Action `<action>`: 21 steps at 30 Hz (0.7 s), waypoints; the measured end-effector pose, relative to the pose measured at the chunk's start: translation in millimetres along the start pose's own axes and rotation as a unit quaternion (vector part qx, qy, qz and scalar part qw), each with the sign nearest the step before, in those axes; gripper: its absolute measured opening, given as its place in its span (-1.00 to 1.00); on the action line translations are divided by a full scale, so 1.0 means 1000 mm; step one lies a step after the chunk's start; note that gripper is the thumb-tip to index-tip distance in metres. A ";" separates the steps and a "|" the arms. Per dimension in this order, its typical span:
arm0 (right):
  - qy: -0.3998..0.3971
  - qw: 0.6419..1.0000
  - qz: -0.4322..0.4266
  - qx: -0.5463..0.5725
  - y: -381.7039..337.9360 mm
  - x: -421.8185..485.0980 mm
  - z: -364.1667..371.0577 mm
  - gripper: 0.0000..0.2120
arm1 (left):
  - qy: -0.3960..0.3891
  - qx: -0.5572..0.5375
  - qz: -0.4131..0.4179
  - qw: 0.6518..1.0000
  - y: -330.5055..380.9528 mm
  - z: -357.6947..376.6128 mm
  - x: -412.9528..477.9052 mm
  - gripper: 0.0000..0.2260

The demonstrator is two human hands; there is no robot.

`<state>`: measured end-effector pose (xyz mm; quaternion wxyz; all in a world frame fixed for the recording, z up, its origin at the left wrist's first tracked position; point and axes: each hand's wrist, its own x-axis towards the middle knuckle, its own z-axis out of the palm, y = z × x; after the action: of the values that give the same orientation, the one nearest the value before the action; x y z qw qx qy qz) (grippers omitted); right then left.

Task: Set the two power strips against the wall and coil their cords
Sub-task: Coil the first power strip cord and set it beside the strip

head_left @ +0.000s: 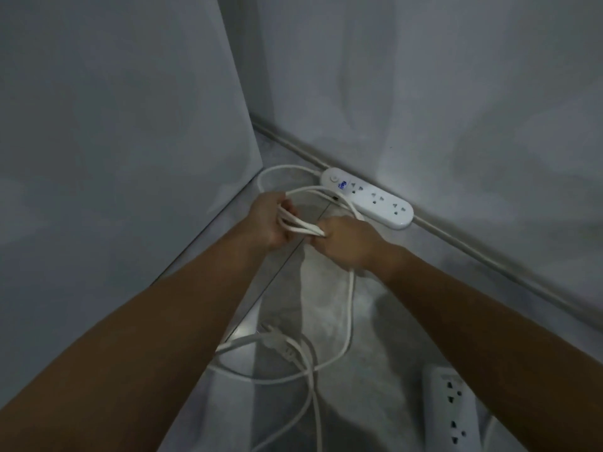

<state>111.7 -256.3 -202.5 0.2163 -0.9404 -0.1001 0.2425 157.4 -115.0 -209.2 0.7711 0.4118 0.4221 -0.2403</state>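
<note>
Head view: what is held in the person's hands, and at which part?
Both the left hand and right hand grip the white cord at its gathered loops.

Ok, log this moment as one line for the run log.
stage: coiling cord | left hand: gripping cord loops | right hand: gripping same loops | far strip: at wall | near strip: on floor, cord loose

One power strip point(367, 198) against wall point(456, 93), another power strip point(452, 409) nearer.

Two bare forearms, no sleeves in view; left hand point(267, 223), right hand point(346, 243) ungloved.
</note>
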 end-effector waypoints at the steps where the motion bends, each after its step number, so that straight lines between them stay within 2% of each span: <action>1: -0.004 1.000 0.003 0.030 -0.002 -0.001 0.000 -0.72 | -0.004 0.030 0.006 1.000 0.000 -0.002 0.000 -0.74; 3: 0.001 0.987 0.024 0.158 -0.005 0.000 -0.003 -0.78 | -0.032 0.089 0.022 0.995 0.005 -0.002 -0.004 -0.72; 6: 0.002 0.946 0.083 0.312 -0.006 0.006 -0.012 -0.83 | -0.077 0.189 0.045 0.978 0.012 0.004 -0.012 -0.68; 7: 0.006 0.940 0.098 0.328 -0.005 0.007 -0.016 -0.84 | -0.080 0.230 0.054 0.968 0.012 0.004 -0.013 -0.64; 9: 0.012 0.949 0.109 0.295 -0.003 0.011 -0.021 -0.82 | -0.076 0.296 0.058 0.951 0.008 -0.003 -0.018 -0.53; 12: 0.032 0.970 0.109 0.215 -0.005 0.016 -0.025 -0.70 | -0.066 0.378 -0.001 0.924 -0.006 -0.028 -0.028 -0.35; 13: 0.039 0.969 0.115 0.215 -0.007 0.018 -0.026 -0.68 | -0.072 0.438 -0.018 0.896 -0.013 -0.038 -0.031 -0.32; 14: 0.046 0.969 0.117 0.215 -0.008 0.022 -0.026 -0.67 | -0.084 0.518 -0.032 0.851 -0.021 -0.048 -0.035 -0.32; 16: 0.048 0.969 0.116 0.210 -0.008 0.027 -0.028 -0.69 | -0.131 0.660 -0.063 0.737 -0.036 -0.065 -0.043 -0.38; 17: 0.051 0.967 0.118 0.218 -0.006 0.028 -0.030 -0.71 | -0.161 0.695 -0.080 0.696 -0.041 -0.071 -0.048 -0.42; 19: 0.079 0.957 0.112 0.257 -0.004 0.027 -0.034 -0.78 | -0.214 0.730 -0.087 0.643 -0.042 -0.077 -0.058 -0.47; 21: 0.103 0.951 0.108 0.271 -0.001 0.027 -0.039 -0.83 | -0.230 0.757 -0.095 0.604 -0.034 -0.075 -0.069 -0.57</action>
<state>154.5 -261.0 -182.5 0.4446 -0.8715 0.0939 0.1844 62.8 -68.8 -188.5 0.2284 0.7371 -0.0652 -0.6327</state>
